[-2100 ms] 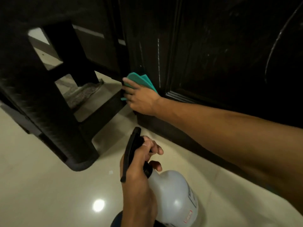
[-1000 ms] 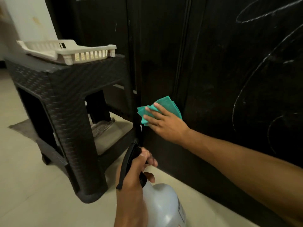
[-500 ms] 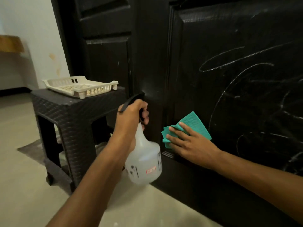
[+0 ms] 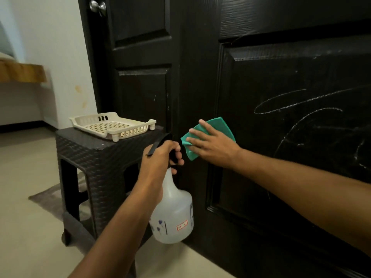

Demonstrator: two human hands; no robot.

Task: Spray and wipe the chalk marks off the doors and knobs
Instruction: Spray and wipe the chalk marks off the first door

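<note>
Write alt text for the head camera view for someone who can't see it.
A right hand presses a green cloth flat against a black door scrawled with chalk marks, while the left hand grips a spray bottle. A white tray sits on a dark stool nearby.

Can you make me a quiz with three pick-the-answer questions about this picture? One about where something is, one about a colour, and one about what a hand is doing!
1. Where is the tray?
A. on the floor
B. on the dark stool
C. hanging on the door

2. What colour is the cloth?
A. green
B. red
C. yellow

3. What is the right hand doing?
A. gripping the knob
B. hanging free
C. pressing the cloth flat on the door

Answers:
1 B, the tray's feet rest on the stool top.
2 A, the cloth is teal green under the fingers.
3 C, its straight fingers lie over the cloth against the door, while the left hand holds the spray bottle.
</note>
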